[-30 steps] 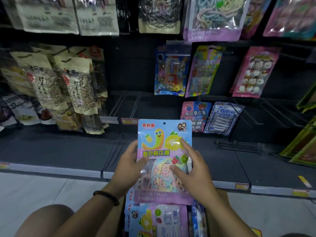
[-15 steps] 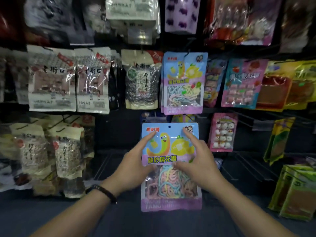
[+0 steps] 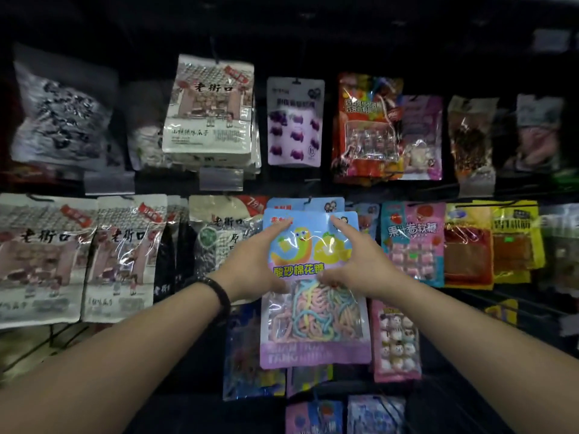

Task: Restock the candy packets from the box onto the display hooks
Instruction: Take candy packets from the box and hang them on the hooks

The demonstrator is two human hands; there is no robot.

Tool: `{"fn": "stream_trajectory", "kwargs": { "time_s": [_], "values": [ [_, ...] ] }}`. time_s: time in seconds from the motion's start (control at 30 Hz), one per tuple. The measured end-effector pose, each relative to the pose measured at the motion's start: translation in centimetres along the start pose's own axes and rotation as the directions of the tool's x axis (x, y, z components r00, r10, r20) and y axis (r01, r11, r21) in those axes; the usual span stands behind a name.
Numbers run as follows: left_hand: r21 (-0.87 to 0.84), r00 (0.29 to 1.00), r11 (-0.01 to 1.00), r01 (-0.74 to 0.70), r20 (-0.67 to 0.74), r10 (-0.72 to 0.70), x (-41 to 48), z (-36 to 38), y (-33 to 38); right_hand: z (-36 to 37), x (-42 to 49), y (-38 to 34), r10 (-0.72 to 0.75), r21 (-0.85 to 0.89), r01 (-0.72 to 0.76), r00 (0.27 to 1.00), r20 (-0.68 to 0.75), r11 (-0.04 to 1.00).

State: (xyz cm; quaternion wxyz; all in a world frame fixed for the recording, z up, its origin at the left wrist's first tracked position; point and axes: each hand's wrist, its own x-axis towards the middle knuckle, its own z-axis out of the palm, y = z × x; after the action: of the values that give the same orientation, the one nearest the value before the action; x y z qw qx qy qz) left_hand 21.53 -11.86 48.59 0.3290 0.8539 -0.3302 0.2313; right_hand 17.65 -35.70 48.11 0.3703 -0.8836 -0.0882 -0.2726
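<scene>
Two hands held one candy packet (image 3: 313, 324) upright against the hook display, directly in front of one matching packet (image 3: 316, 204) whose top edge showed above it. Left hand (image 3: 253, 270) and right hand (image 3: 360, 264) each gripped a side edge, with the index finger (image 3: 283, 228) stretched toward an upper corner and the thumb spread wide across the front. Remaining fingers were hidden behind. Packet: flat, glossy rectangular plastic pouch; blue header; clear window showing pastel rope-shaped strands; lilac base band. One black bracelet (image 3: 216, 289) circled the left wrist.
</scene>
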Motion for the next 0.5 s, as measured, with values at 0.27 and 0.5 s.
{"fn": "stream_trajectory", "kwargs": {
  "time_s": [0.27,0.5],
  "values": [
    [0.099,0.999,0.994,0.037,0.005,-0.038,5.9,-0.5,0.8,-2.0,5.4,-0.3,-0.01,-0.004,0.01,0.997,-0.071,1.0],
    [0.15,0.998,0.988,0.043,0.039,-0.049,6.9,-0.7,0.6,-2.2,5.6,-0.8,-0.021,-0.041,0.017,0.996,-0.084,0.999]
  ]
}}
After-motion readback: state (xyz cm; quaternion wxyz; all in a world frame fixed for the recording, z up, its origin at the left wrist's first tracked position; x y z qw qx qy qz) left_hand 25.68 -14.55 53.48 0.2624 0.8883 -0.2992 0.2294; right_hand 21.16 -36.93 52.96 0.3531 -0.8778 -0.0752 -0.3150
